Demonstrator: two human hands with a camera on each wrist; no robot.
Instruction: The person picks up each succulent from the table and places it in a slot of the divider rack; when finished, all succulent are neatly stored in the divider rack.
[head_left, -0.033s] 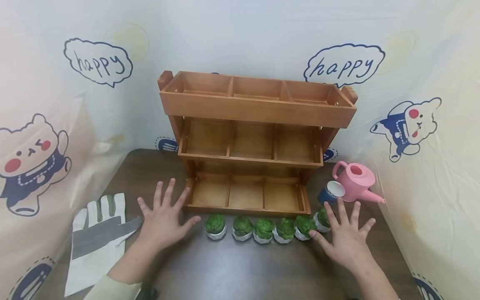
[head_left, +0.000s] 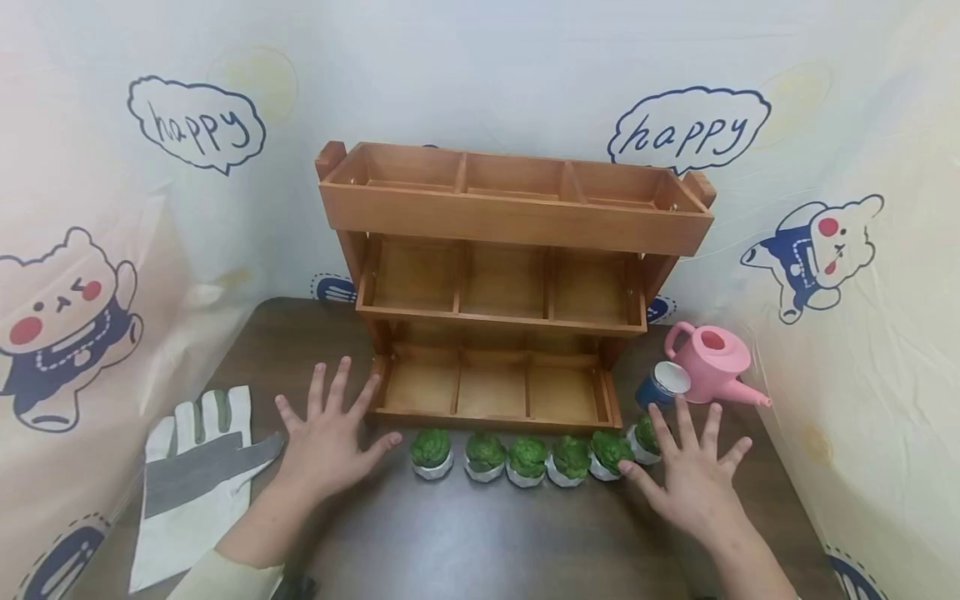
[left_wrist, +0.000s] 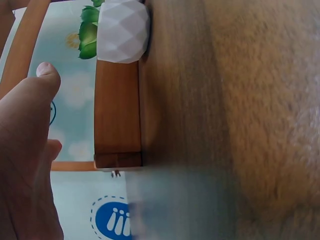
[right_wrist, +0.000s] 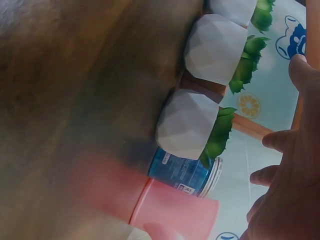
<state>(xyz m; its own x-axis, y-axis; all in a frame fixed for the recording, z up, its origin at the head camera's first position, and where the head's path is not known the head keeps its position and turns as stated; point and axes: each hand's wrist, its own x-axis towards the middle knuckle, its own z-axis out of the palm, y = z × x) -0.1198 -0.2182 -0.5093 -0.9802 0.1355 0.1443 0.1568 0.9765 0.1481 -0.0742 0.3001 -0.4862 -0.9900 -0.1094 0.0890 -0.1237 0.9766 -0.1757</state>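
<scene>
My left hand (head_left: 330,446) is spread with fingers straight, between a work glove (head_left: 198,475) and the left end of a wooden three-tier planter stand (head_left: 517,218). It holds nothing. In the left wrist view, its thumb (left_wrist: 45,80) points toward a white faceted pot (left_wrist: 122,32) with a green succulent. On the other side my right hand (head_left: 697,487), also spread and holding nothing, is beside the right end of a row of several potted succulents (head_left: 527,458). Its fingers partly overlap the rightmost succulent (head_left: 645,442) in the head view.
Behind the right hand stand a blue can (head_left: 662,385) with a pale top and a pink watering can (head_left: 712,367), its spout pointing right. The stand's three tiers are divided into compartments. Printed cloth (head_left: 480,67) surrounds the dark wooden table (head_left: 480,542) at the back and sides.
</scene>
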